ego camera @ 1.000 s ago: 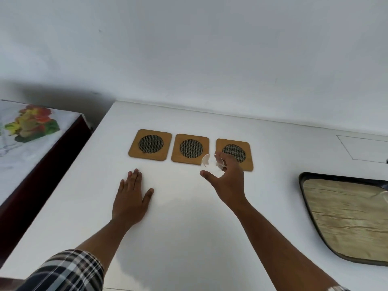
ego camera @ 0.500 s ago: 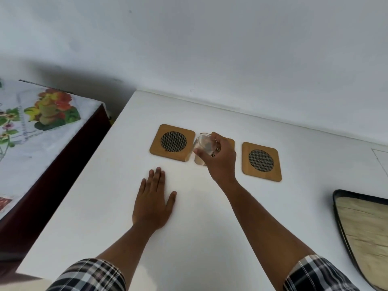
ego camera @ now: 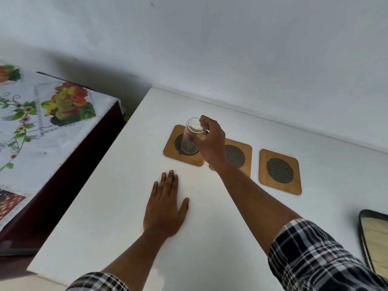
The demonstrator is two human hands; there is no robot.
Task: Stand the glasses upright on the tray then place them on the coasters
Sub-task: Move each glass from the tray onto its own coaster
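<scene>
My right hand (ego camera: 211,143) is shut on a clear drinking glass (ego camera: 192,135), held upright over the leftmost wooden coaster (ego camera: 170,151); whether its base touches the coaster I cannot tell. The middle coaster (ego camera: 239,156) is partly hidden by my right wrist. The right coaster (ego camera: 280,172) lies bare. All three coasters have a dark mesh circle and sit in a row on the white table (ego camera: 117,206). My left hand (ego camera: 164,208) lies flat on the table, fingers apart, in front of the coasters. The tray (ego camera: 373,234), dark-rimmed with a wood-look surface, shows only at the right edge.
A lower side table (ego camera: 42,127) with a fruit-and-flower patterned cloth stands left of the white table, across a dark gap. A plain wall runs behind the coasters. The white table's left and near edges are in view.
My right hand has carried the glass leftward, from near the right coaster past the middle one to over the left coaster. My view has swung left. My left hand stays flat.
</scene>
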